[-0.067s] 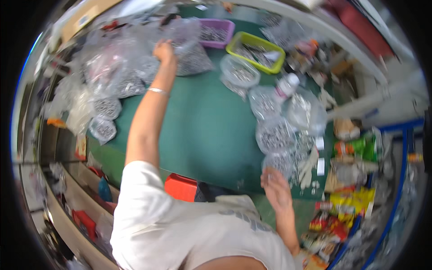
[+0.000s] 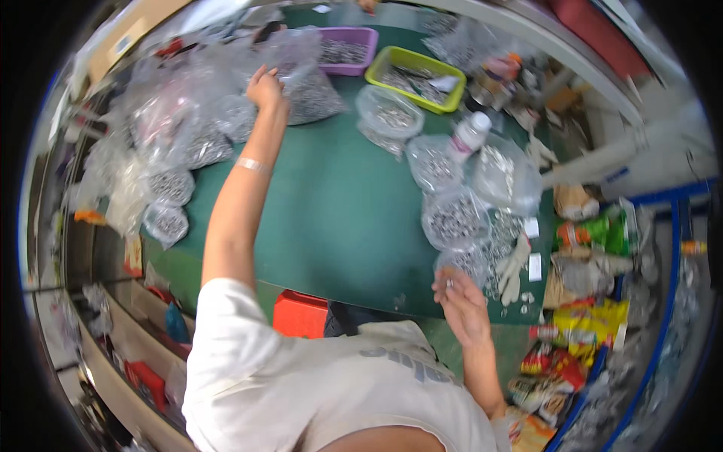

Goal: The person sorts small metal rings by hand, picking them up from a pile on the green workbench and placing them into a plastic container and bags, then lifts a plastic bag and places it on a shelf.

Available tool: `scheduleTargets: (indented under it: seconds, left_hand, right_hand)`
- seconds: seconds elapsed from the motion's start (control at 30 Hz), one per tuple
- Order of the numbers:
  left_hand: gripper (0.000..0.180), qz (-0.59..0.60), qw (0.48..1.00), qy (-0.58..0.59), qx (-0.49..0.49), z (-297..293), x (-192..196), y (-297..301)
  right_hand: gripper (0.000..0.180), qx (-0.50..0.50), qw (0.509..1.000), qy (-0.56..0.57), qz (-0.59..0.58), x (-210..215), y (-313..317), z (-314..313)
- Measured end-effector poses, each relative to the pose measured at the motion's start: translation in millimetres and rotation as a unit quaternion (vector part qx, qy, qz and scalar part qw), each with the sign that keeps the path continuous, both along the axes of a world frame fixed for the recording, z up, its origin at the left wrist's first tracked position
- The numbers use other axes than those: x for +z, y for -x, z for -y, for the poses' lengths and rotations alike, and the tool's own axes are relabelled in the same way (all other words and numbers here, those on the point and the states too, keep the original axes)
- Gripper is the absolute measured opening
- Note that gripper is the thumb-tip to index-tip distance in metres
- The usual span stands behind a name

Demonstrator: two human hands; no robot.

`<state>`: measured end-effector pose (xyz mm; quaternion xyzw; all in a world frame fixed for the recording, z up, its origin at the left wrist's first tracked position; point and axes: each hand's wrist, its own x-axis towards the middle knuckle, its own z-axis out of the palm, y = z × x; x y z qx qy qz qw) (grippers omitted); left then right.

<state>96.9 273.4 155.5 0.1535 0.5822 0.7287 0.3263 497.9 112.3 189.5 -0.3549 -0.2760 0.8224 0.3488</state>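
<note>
My left arm stretches across the green table to the far left. My left hand (image 2: 265,89) is beside a clear plastic bag of small metal parts (image 2: 312,98); its fingers are loosely bent and a little apart, with nothing visible in them. At the near right edge of the table, my right hand (image 2: 461,307) is turned palm up with its fingers curled. A small shiny piece (image 2: 450,284) shows at its fingertips. Just beyond that hand lies a clear bag of small metal parts (image 2: 463,264), with a similar open bag (image 2: 455,218) behind it.
Plastic bags (image 2: 177,113) crowd the left. A purple basket (image 2: 369,51) and a lime-green basket (image 2: 422,104) of metal parts stand at the back. A white bottle (image 2: 471,134), loose parts and a glove (image 2: 514,271) are on the right. A red stool (image 2: 300,315) stands below the near edge.
The whole view has shifted slightly, moving the table's things a little left and up. My left hand's fingers look a little more spread; my right hand stays by the near bag.
</note>
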Motion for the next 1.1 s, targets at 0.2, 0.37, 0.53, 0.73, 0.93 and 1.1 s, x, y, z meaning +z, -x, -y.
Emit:
scheduleTargets:
  seconds: [0.2, 0.37, 0.53, 0.73, 0.93, 1.1]
  left_hand:
    - [0.020, -0.113, 0.907, 0.014, -0.406, 127.5, 77.7, -133.7]
    - [0.033, -0.340, 0.805, -0.106, -0.474, 183.9, 90.5, -214.6]
    - [0.021, -0.252, 0.851, -0.101, -0.449, 193.0, 65.9, -231.8]
    - [0.011, 0.135, 0.881, 0.115, -0.440, 190.4, 57.6, -236.1]
    - [0.019, 0.132, 0.889, 0.151, -0.412, 126.9, 5.8, -243.5]
    - [0.046, 0.210, 0.882, 0.172, -0.386, 117.5, 1.0, -260.4]
  right_hand:
    - [0.041, 0.012, 0.982, -0.175, 0.063, 47.7, 13.4, 0.8]
    - [0.046, -0.007, 0.965, -0.223, 0.138, 48.6, 8.7, 19.0]
    - [0.045, 0.005, 0.967, -0.205, 0.150, 53.2, 2.8, 28.7]
    - [0.038, -0.029, 0.965, -0.186, 0.182, 36.9, -19.0, 35.8]
    - [0.031, -0.025, 0.961, -0.159, 0.224, 4.7, -38.1, 45.4]
    - [0.027, -0.045, 0.940, -0.176, 0.288, -7.5, -54.0, 48.6]
